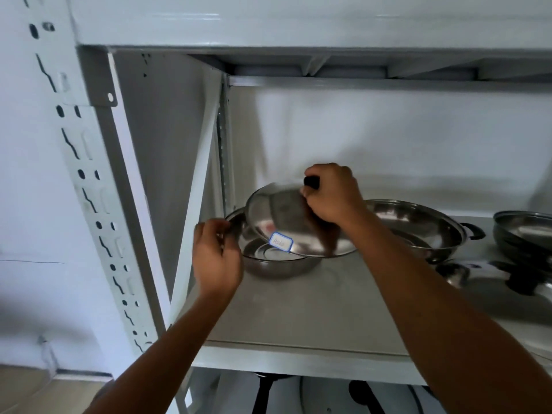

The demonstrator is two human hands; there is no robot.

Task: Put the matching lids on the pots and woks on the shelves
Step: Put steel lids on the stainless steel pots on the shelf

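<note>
A steel wok [277, 265] sits at the left end of the white shelf [313, 312]. My left hand [216, 258] grips its left rim. My right hand [331, 194] holds a steel lid [283, 225] by its black knob, tilted over the wok with its lower edge near the wok's right rim. A white label with a blue border [280, 242] is stuck on the lid. A second, larger steel wok [418, 225] with a black side handle stands just behind my right wrist.
At the right edge a dark stacked pan [522, 231] stands on the shelf, and a lid with a black knob [507, 282] lies in front of it. The shelf's perforated white upright [98, 204] runs down the left. Dark cookware shows on the shelf below [268, 392].
</note>
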